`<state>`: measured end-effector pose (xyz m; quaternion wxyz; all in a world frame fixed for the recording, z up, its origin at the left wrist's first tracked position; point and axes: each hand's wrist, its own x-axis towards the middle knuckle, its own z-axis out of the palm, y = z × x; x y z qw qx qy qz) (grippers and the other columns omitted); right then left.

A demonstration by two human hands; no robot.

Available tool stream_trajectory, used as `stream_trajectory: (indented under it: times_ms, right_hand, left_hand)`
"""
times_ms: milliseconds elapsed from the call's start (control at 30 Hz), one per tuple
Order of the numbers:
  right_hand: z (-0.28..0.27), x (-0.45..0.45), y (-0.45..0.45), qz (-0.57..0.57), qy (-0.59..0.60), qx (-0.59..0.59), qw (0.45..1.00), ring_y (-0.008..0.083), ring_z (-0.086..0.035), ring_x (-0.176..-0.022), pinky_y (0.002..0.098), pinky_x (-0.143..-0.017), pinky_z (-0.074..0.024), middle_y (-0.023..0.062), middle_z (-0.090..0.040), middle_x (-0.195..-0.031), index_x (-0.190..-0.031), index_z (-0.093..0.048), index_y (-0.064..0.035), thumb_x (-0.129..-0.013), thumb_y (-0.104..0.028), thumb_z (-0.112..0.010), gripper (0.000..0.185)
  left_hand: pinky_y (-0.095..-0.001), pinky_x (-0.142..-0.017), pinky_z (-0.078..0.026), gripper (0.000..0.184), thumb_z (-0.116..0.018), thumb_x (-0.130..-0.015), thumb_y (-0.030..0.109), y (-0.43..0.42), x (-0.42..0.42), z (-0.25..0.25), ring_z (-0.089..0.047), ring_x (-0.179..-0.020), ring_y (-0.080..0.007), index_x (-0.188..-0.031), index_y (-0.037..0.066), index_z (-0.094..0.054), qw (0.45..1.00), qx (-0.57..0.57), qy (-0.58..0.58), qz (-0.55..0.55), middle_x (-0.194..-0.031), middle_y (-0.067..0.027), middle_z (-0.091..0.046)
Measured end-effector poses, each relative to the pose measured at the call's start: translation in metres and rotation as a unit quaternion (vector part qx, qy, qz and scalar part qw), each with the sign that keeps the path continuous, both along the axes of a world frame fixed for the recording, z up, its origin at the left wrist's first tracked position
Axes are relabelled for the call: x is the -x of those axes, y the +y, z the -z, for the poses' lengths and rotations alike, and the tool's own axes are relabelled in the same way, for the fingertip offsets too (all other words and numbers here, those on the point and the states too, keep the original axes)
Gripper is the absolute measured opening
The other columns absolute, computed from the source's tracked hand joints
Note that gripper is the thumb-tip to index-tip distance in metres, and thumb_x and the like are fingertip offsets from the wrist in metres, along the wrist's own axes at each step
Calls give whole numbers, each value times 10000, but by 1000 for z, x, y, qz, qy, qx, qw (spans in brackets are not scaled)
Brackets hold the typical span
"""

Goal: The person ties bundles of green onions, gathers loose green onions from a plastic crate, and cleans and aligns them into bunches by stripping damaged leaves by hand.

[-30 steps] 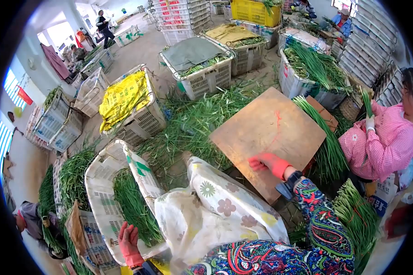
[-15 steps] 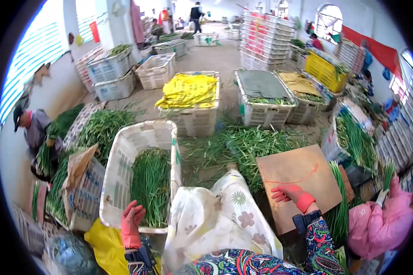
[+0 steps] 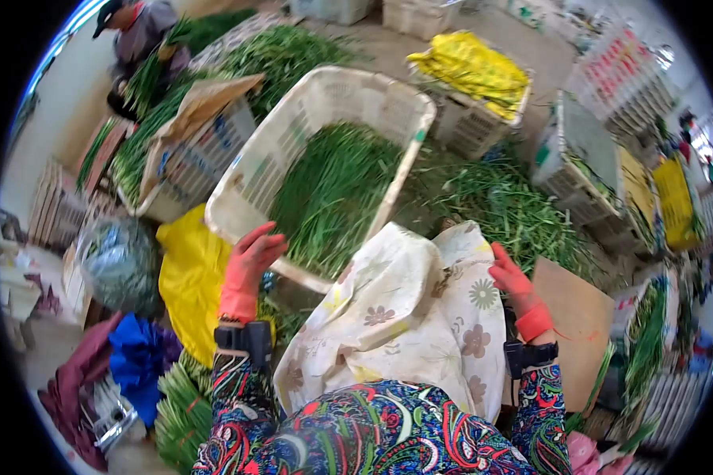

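My left hand (image 3: 252, 265), in a red glove, is at the near left rim of a white plastic basket (image 3: 229, 215), fingers apart and holding nothing. Long green stalks (image 3: 337, 186) lie inside that basket. Beside the right edge of the flowered apron (image 3: 404, 309) is my right hand (image 3: 516, 285), also red-gloved, its fingers spread and empty. A brown board (image 3: 574, 324) lies to the right of it, with a thin red tie by its near part.
Loose green leaves (image 3: 515, 210) cover the floor beyond my knees. A yellow sheet (image 3: 194, 277) and a stuffed plastic bag (image 3: 120, 265) are at the left. Another person (image 3: 154, 32) sits at the upper left. Baskets (image 3: 471, 127) stand farther off.
The view has swung left and down toward the basket of stalks. My right hand has left the space over the board and moved toward the apron. Both hands stay empty.
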<state>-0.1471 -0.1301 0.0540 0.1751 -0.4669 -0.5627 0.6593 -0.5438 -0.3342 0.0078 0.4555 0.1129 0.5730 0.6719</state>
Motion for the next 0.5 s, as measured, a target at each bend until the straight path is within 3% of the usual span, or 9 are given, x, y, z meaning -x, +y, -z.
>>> stream_trajectory:
  times_ms: [33,67,167,200,300,400,433,500]
  right_hand:
    - [16,3,15,-9,7,-24,1000,63,-433,-920,213,-791,-347,-38,-462,-1168,-1362,-284,-105,-789,-317,-585,681]
    - [40,1,33,-1,-62,-68,996,112,-369,-1118,258,-921,-314,21,-347,-1321,-1374,-241,-90,-800,-281,-577,693]
    - [50,42,59,-56,-116,-165,978,146,-212,-1280,289,-1033,-197,54,-229,-1413,-1369,-247,-74,-808,-266,-566,673]
    - [61,54,68,-79,-94,-139,983,163,-118,-1328,301,-1067,-103,69,-168,-1442,-1368,-247,-72,-819,-268,-545,655]
    - [80,108,87,-64,-26,-7,998,153,-169,-1312,289,-1053,-122,45,-197,-1437,-1360,-275,-78,-819,-318,-540,648]
    - [114,154,107,-19,-9,47,999,131,-184,-1305,280,-1026,-164,15,-194,-1441,-1354,-298,-93,-802,-368,-551,666]
    - [118,178,115,40,-24,124,991,114,-188,-1302,275,-1002,-183,-9,-180,-1448,-1375,-241,-104,-767,-419,-578,763]
    - [131,211,121,103,-47,143,983,128,-233,-1276,267,-1000,-179,10,-230,-1425,-1395,-148,-96,-736,-418,-617,871]
  left_hand:
    - [-290,-795,-485,325,-527,-846,127,3,0,3,-616,-862,-211,-1154,23,-514,1000,6,0,12,-965,-124,-620]
    - [-285,-791,-485,326,-521,-846,127,6,-1,8,-617,-864,-212,-1156,27,-514,1000,20,-5,16,-954,-115,-622]
    - [-286,-802,-481,325,-512,-847,123,26,6,24,-617,-864,-217,-1158,30,-513,998,56,-17,21,-940,-106,-622]
    - [-289,-808,-479,323,-510,-848,120,29,12,30,-617,-862,-219,-1158,30,-513,997,66,-22,23,-939,-106,-621]
    - [-282,-805,-475,322,-510,-848,120,46,36,49,-615,-864,-211,-1159,35,-514,995,92,-26,15,-951,-99,-620]
    - [-280,-806,-470,316,-493,-860,137,75,66,70,-609,-874,-203,-1161,40,-512,989,143,-34,22,-982,-104,-612]
    - [-279,-807,-469,316,-489,-863,140,86,74,77,-608,-878,-203,-1163,41,-510,987,154,-37,29,-988,-104,-610]
    - [-275,-805,-466,327,-481,-869,151,106,95,105,-605,-877,-197,-1178,43,-493,977,204,-27,54,-1003,-101,-607]
